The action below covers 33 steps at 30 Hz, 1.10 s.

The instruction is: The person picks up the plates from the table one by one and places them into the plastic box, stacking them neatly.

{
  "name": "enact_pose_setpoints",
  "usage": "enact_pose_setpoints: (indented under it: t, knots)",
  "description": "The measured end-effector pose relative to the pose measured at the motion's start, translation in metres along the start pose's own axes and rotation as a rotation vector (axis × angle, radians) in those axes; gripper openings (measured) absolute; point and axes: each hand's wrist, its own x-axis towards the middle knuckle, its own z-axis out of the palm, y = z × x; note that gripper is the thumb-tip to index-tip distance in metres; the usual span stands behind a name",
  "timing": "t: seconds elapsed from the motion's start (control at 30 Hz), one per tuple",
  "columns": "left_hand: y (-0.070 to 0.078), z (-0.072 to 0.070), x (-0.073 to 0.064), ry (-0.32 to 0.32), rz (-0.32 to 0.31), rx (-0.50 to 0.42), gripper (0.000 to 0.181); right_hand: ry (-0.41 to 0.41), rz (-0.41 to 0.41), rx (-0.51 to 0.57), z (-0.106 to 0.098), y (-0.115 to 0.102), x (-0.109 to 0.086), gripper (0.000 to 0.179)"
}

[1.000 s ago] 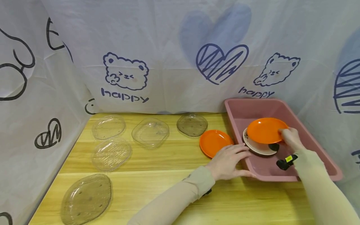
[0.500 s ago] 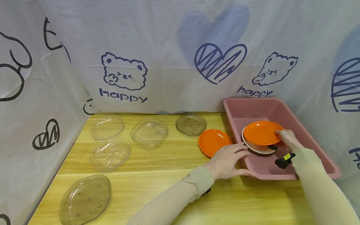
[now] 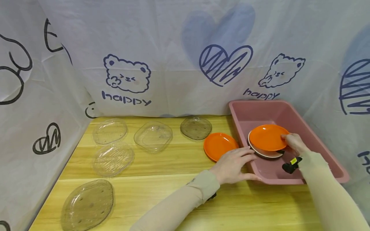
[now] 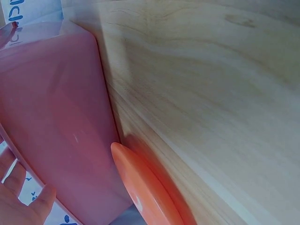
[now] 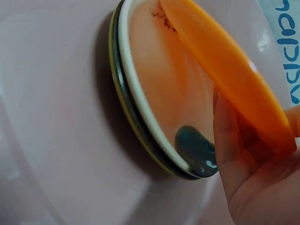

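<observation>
My right hand (image 3: pixel 295 142) pinches the near right edge of an orange plate (image 3: pixel 268 137) inside the pink basin (image 3: pixel 309 138). Thumb is on top and fingers are beneath, as the right wrist view shows. Under it lies a stack: a white plate (image 5: pixel 140 89) with a dark green patch (image 5: pixel 197 150), on a dark-rimmed plate (image 5: pixel 123 89). The held plate tilts over this stack, its far edge close to the white plate's surface. My left hand (image 3: pixel 232 165) rests on the basin's left rim, fingers spread. A second orange plate (image 3: pixel 218 144) lies on the table beside the basin.
Several clear plastic lids or trays lie to the left, among them a square one (image 3: pixel 153 136) and a ribbed one (image 3: pixel 113 159). A brownish clear one (image 3: pixel 196 127) is at the back, a larger one (image 3: pixel 88 205) at the front left. Printed cloth (image 3: pixel 173 38) hangs behind.
My right hand has lowered the orange plate toward the stack, slightly left and nearer, so it covers more of the white plate. The left hand stays on the rim.
</observation>
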Motion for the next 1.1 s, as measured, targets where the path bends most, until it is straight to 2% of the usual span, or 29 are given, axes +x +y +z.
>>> enact_pose_setpoints:
  t: [0.23,0.47,0.53,0.73,0.93,1.1]
  knots:
    - [0.0,0.0,0.0,-0.003,-0.003,-0.004,0.071,0.064,-0.014,-0.137,0.002,0.002,-0.002,0.052]
    - [0.0,0.0,0.0,0.005,-0.001,0.008,0.071,0.167,-0.125,-0.439,0.002,0.006,-0.004,0.044]
    - [0.0,0.0,0.0,0.003,-0.004,0.007,0.071,0.192,-0.129,-0.481,0.003,0.007,-0.005,0.046]
    - [0.0,0.0,0.0,0.0,-0.007,0.0,0.071,0.252,-0.088,-0.531,0.003,0.006,-0.008,0.058]
    - [0.001,-0.001,0.0,0.0,-0.005,0.013,0.071,0.301,-0.067,-0.583,0.005,0.003,-0.012,0.058]
    - [0.001,-0.001,-0.001,0.007,-0.007,0.008,0.072,0.334,-0.055,-0.583,0.006,0.004,-0.012,0.058]
